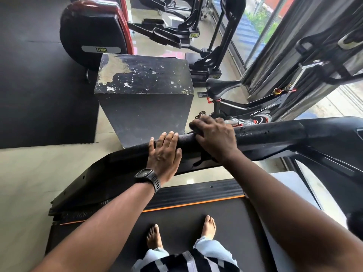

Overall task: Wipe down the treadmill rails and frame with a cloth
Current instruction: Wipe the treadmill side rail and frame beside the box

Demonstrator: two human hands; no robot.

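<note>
I stand barefoot on the treadmill belt (182,218), facing its black padded handrail (271,133), which runs across the middle of the view. My left hand (164,154) lies flat on the rail with straight fingers and wears a black watch at the wrist. Just to its right, my right hand (215,138) curls over the rail and grips a dark cloth (203,160). The cloth shows past the fingertips and hangs below the palm; most of it is hidden under the hand. The treadmill's side step (196,191), with an orange edge, lies below the rail.
A worn black box (143,99) stands just beyond the rail. An exercise bike (247,108) is to its right, and elliptical machines (94,34) stand further back. Glass windows (261,22) run along the right. A dark rubber mat (39,85) covers the floor at left.
</note>
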